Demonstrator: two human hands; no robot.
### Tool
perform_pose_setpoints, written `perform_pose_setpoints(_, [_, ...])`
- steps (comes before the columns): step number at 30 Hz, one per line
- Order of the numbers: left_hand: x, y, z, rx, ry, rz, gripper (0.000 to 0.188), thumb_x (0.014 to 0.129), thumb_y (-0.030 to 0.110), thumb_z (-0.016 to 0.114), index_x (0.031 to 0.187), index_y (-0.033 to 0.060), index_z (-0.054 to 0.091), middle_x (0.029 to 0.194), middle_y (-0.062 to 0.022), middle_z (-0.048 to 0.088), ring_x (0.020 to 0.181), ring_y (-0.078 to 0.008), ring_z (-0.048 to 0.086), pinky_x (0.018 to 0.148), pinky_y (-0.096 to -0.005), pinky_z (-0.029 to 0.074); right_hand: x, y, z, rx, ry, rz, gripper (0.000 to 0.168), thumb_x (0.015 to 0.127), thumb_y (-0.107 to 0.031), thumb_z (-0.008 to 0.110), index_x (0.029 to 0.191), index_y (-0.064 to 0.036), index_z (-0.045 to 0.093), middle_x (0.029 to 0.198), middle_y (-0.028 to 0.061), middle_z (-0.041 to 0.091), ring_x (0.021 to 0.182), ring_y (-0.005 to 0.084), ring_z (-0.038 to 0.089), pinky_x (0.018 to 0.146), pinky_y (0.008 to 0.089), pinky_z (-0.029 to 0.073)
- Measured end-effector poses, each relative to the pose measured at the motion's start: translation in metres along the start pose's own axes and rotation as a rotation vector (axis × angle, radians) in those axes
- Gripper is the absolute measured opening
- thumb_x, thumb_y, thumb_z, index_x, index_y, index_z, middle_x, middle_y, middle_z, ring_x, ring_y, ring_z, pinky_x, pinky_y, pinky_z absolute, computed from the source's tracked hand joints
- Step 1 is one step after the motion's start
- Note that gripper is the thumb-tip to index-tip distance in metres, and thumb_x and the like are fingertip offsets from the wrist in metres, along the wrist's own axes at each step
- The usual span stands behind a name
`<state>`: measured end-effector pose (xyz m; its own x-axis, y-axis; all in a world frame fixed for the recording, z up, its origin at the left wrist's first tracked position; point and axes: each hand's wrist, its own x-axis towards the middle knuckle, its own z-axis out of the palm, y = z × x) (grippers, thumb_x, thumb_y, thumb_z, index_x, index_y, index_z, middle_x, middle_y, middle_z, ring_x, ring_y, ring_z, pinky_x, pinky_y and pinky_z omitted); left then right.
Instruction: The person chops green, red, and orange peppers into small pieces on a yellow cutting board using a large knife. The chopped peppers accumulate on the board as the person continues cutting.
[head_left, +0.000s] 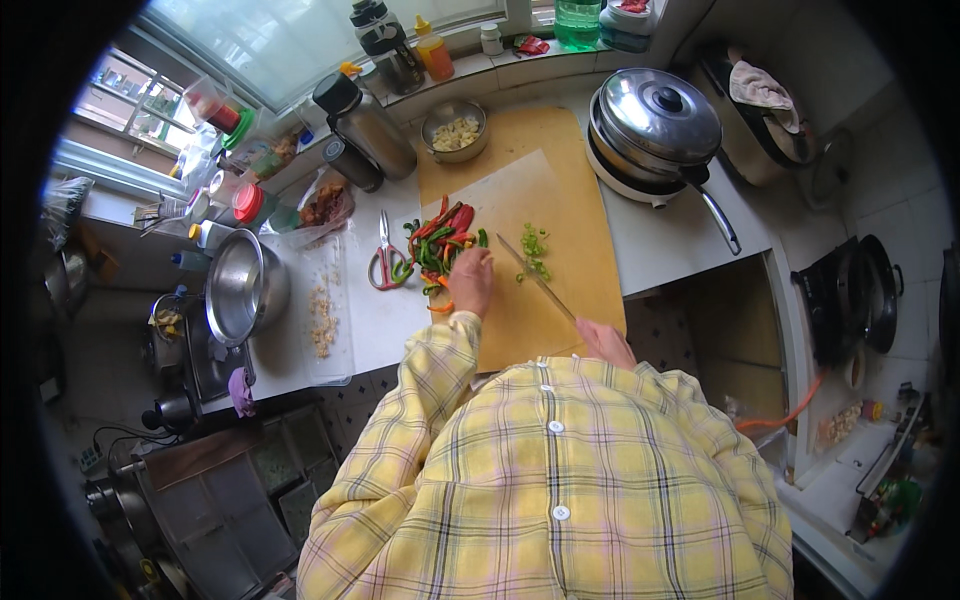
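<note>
My right hand (604, 343) grips the handle of a kitchen knife (546, 288), its blade slanting up and left over a wooden cutting board (577, 187). Chopped green pepper pieces (534, 244) lie along the far side of the blade. At the board's left edge, my left hand (472, 279) touches or sits just beside a heap of red and green chili peppers (448, 234); its fingertips are partly hidden, so whether it holds one is unclear. Left of the heap lie scissors with red handles (385, 259). A pale translucent sheet (517, 187) covers part of the board.
A metal bowl of pale chopped pieces (455, 135) stands on the board's far corner. Right of it is a lidded electric pan (652, 127) with a protruding handle. Leftward are a thermos (367, 127), a shallow plastic tray (330, 307) and a large steel basin (244, 289).
</note>
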<state>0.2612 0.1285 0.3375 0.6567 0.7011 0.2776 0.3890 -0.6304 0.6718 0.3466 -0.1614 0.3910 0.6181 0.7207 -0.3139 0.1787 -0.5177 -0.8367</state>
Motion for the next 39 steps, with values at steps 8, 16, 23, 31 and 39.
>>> perform_pose_setpoints(8, [0.042, -0.002, -0.014, 0.361, -0.176, 0.261, 0.016, 0.081, 0.008, 0.073, 0.094, 0.0068, 0.064, 0.093, -0.0102, 0.07, 0.099, -0.0317, 0.063, 0.082, -0.0426, 0.053, -0.008, 0.008, -0.007, -0.02, -0.192, 0.147, 0.056, 0.109, -0.051, 0.047, 0.09, 0.0, 0.057, 0.066, 0.0193, 0.043, 0.06, 0.0294, 0.041, 0.06, 0.0444, 0.042])
perform_pose_setpoints(16, [0.044, -0.01, 0.012, 0.54, -0.22, 0.353, 0.013, 0.081, 0.008, 0.069, 0.092, 0.0069, 0.062, 0.09, -0.0111, 0.07, 0.098, -0.0308, 0.063, 0.081, -0.0414, 0.053, 0.012, 0.003, -0.019, -0.156, 0.005, 0.135, 0.055, 0.107, -0.054, 0.047, 0.104, -0.003, 0.066, 0.083, 0.0252, 0.061, 0.085, 0.0462, 0.063, 0.071, 0.0479, 0.049])
perform_pose_setpoints(23, [0.007, 0.015, 0.016, 0.327, -0.252, 0.433, 0.013, 0.083, 0.008, 0.065, 0.096, 0.0092, 0.065, 0.089, -0.0073, 0.067, 0.092, -0.0285, 0.063, 0.075, -0.0423, 0.053, 0.024, -0.003, -0.016, -0.143, 0.01, 0.155, 0.051, 0.106, -0.051, 0.049, 0.12, -0.007, 0.07, 0.104, 0.0259, 0.07, 0.104, 0.0463, 0.066, 0.082, 0.0467, 0.054])
perform_pose_setpoints(31, [-0.028, 0.026, 0.009, 0.129, -0.275, 0.471, 0.033, 0.086, 0.001, 0.062, 0.118, 0.006, 0.067, 0.12, -0.0088, 0.065, 0.105, -0.0299, 0.065, 0.084, -0.0407, 0.056, 0.011, -0.004, -0.01, -0.076, 0.025, 0.134, 0.051, 0.107, -0.047, 0.05, 0.124, -0.004, 0.07, 0.113, 0.0242, 0.072, 0.11, 0.0424, 0.068, 0.09, 0.0454, 0.055])
perform_pose_setpoints(39, [-0.022, 0.012, 0.027, 0.14, -0.392, 0.385, 0.035, 0.085, -0.004, 0.057, 0.118, 0.0027, 0.068, 0.123, -0.0108, 0.065, 0.109, -0.0325, 0.064, 0.088, -0.0408, 0.056, 0.001, -0.028, -0.016, -0.23, 0.051, 0.093, 0.051, 0.105, -0.051, 0.052, 0.13, -0.01, 0.068, 0.11, 0.0227, 0.073, 0.105, 0.0435, 0.069, 0.087, 0.0503, 0.055])
